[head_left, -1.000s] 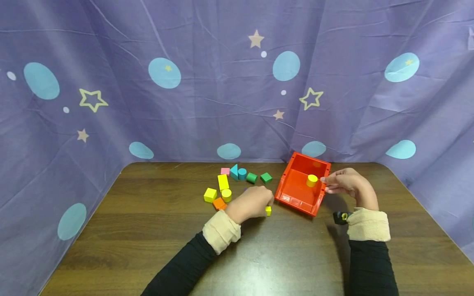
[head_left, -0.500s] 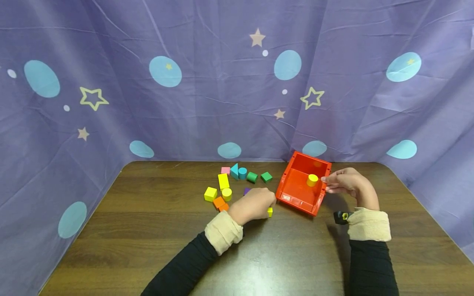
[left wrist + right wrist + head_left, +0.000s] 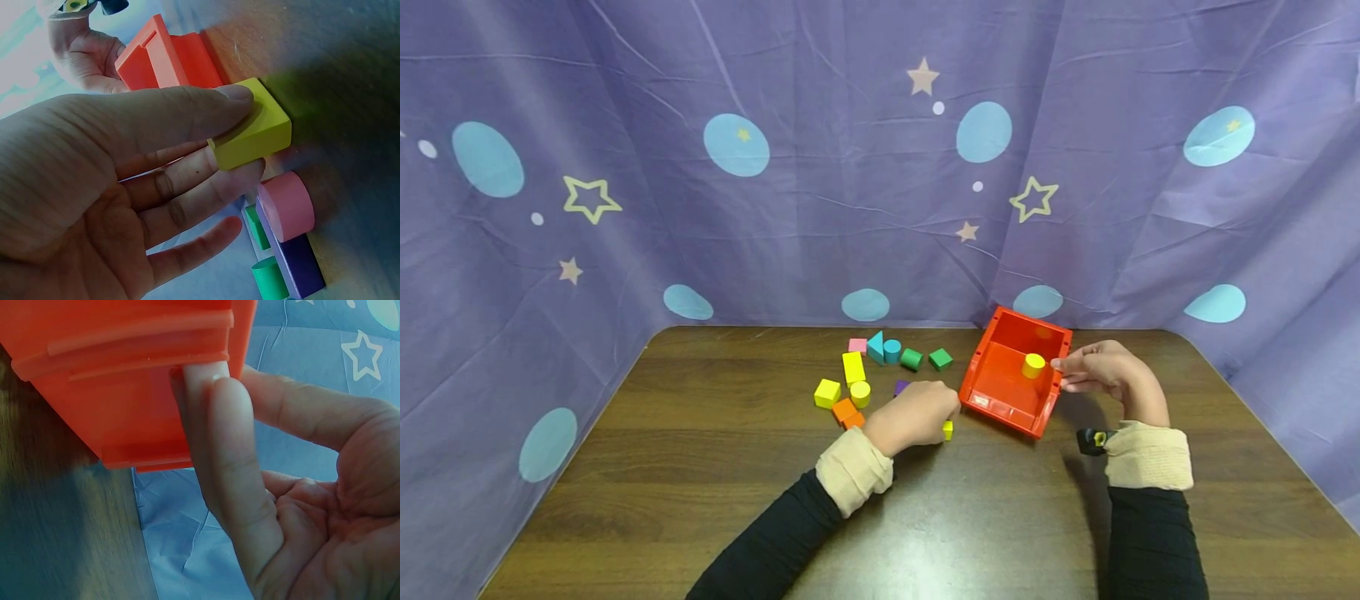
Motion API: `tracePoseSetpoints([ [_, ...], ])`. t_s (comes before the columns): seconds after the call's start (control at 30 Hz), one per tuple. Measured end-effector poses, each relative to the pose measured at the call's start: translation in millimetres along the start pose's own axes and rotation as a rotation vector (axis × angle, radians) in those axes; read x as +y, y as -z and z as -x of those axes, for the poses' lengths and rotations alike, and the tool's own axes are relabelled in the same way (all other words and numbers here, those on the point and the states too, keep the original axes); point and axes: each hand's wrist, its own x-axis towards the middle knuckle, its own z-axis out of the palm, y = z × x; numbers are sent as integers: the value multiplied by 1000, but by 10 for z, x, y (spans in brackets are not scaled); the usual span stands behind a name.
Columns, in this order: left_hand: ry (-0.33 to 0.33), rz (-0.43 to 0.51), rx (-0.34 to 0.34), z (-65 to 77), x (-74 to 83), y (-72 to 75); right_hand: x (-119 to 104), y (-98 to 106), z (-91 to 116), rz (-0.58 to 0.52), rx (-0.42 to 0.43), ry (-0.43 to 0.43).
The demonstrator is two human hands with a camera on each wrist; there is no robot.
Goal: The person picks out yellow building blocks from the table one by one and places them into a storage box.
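Observation:
My left hand [image 3: 913, 414] pinches a yellow block [image 3: 256, 128] between thumb and fingers, low over the table to the left of a red plastic bin [image 3: 1000, 392]. In the head view only a corner of this block shows below the fingers. My right hand [image 3: 1105, 375] grips the right rim of the bin, thumb on top and fingers against its outer wall [image 3: 125, 419]. A yellow cylinder [image 3: 1033, 366] stands inside the bin. Close to the left fingertips, a pink cylinder [image 3: 287, 206] and a purple block [image 3: 300, 256] show in the left wrist view.
Left of the bin lie green blocks [image 3: 940, 359], a blue triangle [image 3: 876, 348], a blue cylinder [image 3: 892, 352] and a pink block [image 3: 857, 345]. Several yellow blocks [image 3: 827, 393] and orange blocks [image 3: 844, 411] lie beyond the left wrist. A purple curtain [image 3: 820, 250] stands behind the table.
My left hand has shifted slightly right with the yellow block, and more of the purple and orange blocks shows beside it. The right hand keeps its grip on the bin.

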Motion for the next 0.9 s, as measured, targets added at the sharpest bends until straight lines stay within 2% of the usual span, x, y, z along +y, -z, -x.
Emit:
tracePoseSetpoints([
  [0.33, 4, -3, -13, 4, 4, 9, -8, 1, 1, -7, -7, -7],
  [0.9, 1, 2, 4, -1, -17, 2, 11, 14, -7, -12, -10, -2],
])
